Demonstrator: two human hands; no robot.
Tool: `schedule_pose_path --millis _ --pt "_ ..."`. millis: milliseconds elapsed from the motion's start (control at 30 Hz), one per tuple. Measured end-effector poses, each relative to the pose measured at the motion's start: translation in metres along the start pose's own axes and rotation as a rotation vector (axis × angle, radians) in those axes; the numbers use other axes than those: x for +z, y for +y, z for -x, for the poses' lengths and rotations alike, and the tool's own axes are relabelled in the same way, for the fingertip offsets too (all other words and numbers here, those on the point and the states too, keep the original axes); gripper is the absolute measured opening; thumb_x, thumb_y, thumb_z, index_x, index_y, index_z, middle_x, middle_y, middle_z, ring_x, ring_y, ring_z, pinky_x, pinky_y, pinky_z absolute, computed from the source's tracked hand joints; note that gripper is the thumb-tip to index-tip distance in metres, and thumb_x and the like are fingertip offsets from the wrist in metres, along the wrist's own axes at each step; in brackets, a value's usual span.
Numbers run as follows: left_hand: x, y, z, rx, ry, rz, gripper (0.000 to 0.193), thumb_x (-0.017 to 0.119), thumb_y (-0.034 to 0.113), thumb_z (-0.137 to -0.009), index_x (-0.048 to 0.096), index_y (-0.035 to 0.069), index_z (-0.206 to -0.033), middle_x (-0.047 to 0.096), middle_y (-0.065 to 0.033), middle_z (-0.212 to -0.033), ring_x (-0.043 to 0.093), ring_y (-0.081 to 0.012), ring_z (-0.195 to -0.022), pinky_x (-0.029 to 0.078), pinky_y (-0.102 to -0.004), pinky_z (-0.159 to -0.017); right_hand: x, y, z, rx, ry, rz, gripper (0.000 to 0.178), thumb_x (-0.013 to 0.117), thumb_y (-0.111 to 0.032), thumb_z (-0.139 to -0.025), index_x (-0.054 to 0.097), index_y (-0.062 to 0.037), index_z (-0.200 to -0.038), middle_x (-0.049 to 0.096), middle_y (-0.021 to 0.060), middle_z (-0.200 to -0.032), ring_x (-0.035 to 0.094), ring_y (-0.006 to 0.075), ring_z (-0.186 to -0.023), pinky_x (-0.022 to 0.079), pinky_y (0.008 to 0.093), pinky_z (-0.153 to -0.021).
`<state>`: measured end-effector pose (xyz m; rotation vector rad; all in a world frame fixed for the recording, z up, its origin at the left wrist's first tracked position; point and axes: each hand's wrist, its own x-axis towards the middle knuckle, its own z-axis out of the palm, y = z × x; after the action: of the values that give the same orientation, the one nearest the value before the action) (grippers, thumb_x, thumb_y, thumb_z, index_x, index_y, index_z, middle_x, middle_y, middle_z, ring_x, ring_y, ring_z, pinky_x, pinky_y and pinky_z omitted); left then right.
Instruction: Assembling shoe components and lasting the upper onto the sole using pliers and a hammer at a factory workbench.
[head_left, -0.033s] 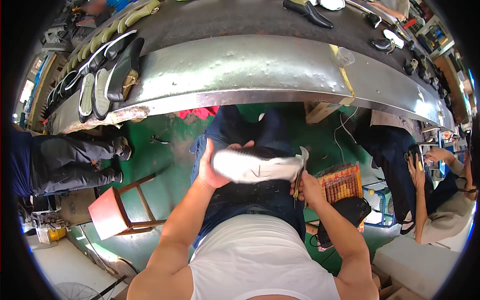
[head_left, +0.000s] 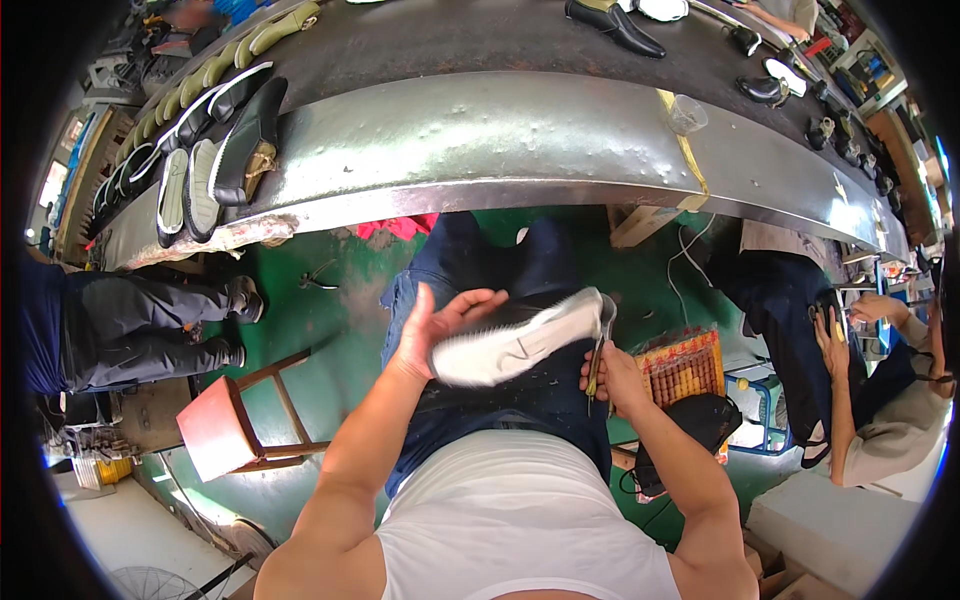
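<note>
A pale shoe [head_left: 505, 350], its whitish underside turned up, is held over my lap, slanting up to the right. My left hand [head_left: 435, 330] is open at the shoe's left end, thumb and fingers spread; the heel of the palm is close to the shoe, and I cannot tell if it touches. My right hand [head_left: 615, 378] is closed around the handles of metal pincers [head_left: 603, 335]. Their curved head is up against the shoe's right end. Whether the jaws grip the shoe's edge is too small to tell.
A metal-edged workbench [head_left: 480, 130] curves ahead, with black shoes [head_left: 245, 140] at left and a black shoe [head_left: 620, 30] farther back. A red-topped stool [head_left: 215, 425] stands left, a beaded seat mat [head_left: 685, 370] right. One person's legs [head_left: 160, 320] are at left; another person's hands [head_left: 832, 345] work at right.
My left hand's fingers have come off the shoe and spread. The shoe has tilted, its left end lower and its right end higher. My right hand stays about where it was.
</note>
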<state>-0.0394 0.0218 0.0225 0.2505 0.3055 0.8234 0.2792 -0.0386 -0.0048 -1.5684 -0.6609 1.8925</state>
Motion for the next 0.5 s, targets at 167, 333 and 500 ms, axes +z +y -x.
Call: schedule_pose_path --millis 167,333,500 --pt "0.021 -0.050 -0.035 -0.321 0.635 -1.920 0.087 0.052 0.061 -0.091 0.037 -0.008 -0.142 0.065 -0.0316 -0.108 0.063 -0.0483 -0.100 0.049 -0.0490 -0.094 0.004 0.004 -0.002 -0.175 0.006 0.167 0.027 0.053 -0.029 -0.101 0.056 -0.0038 -0.111 0.062 0.0041 -0.084 0.062 0.0134 -0.071 0.043 0.0231 -0.053" --pt "0.003 -0.042 -0.025 -0.214 0.599 -1.814 0.058 0.040 0.043 -0.102 0.053 -0.007 -0.129 0.064 -0.0338 -0.102 0.063 -0.0464 -0.102 0.050 -0.0467 -0.093 0.023 -0.015 0.028 -0.368 -0.042 0.636 0.030 0.062 -0.026 -0.094 0.056 -0.0004 -0.107 0.064 0.0112 -0.079 0.065 0.0227 -0.070 0.051 0.0364 -0.066" --pt "-0.013 -0.047 -0.003 -0.227 0.337 -1.092 0.060 0.060 0.017 -0.094 0.034 0.003 -0.147 0.051 -0.0154 -0.137 0.047 -0.0253 -0.129 0.035 -0.0360 -0.109 0.041 -0.046 0.045 -0.253 -0.145 1.269 0.033 0.056 -0.027 -0.095 0.055 -0.0002 -0.114 0.067 0.0254 -0.096 0.063 0.0444 -0.093 0.049 0.0516 -0.082"
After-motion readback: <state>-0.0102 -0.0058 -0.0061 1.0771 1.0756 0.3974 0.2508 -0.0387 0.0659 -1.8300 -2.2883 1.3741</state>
